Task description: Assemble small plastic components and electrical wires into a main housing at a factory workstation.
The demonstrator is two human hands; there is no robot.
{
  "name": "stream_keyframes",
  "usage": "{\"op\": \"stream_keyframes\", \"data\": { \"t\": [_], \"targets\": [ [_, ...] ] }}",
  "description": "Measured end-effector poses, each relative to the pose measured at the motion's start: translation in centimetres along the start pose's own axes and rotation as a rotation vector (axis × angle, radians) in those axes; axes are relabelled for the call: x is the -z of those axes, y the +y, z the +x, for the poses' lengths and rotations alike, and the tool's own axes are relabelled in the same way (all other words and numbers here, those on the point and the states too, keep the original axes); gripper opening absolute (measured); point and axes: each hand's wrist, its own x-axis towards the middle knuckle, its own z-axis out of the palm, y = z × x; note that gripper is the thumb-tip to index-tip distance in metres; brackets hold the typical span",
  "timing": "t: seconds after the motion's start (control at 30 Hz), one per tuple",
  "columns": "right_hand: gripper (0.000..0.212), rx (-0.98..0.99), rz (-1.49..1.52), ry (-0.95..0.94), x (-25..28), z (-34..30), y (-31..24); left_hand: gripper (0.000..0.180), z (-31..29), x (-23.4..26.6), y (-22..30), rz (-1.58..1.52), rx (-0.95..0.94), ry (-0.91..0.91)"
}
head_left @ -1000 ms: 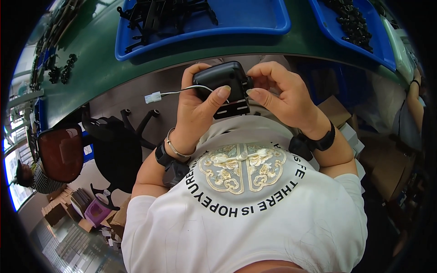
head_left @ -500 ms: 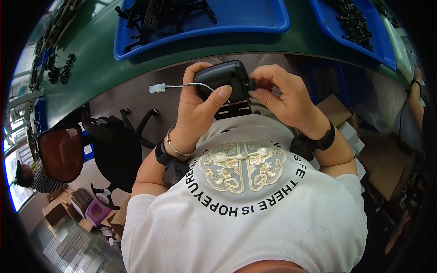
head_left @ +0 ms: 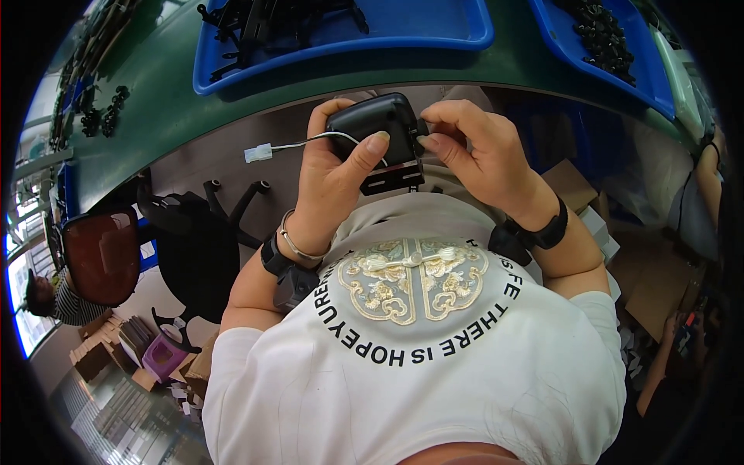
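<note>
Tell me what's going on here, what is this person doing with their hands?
A person at a green workbench holds a small black boxy housing close to their chest. The left hand grips it from below, thumb across its face, while the right hand pinches at its right edge. A thin white wire with a white connector trails off to the left. Blue trays of black parts sit on the bench beyond.

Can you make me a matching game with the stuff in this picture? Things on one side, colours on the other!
Things:
1. box in the hands
2. tray
3. table
4. plug on the wire

Colours:
A. blue
B. white
C. black
D. green

Pairs: 1-C, 2-A, 3-D, 4-B
</note>
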Motion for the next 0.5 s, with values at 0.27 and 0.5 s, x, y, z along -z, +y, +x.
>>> {"op": "stream_keyframes", "data": {
  "t": [0.27, 0.5],
  "targets": [
    [0.019, -0.278, 0.215, -0.128, 0.3, 0.0, -1.0, 0.045, 0.0, 0.3, -0.3, 0.038, -0.011, -0.019],
    [0.014, 0.253, 0.021, -0.085, 1.0, 0.8, 0.9, 0.045, 0.1, -0.3, 1.4, -0.218, 0.37, -0.045]
  ]
}}
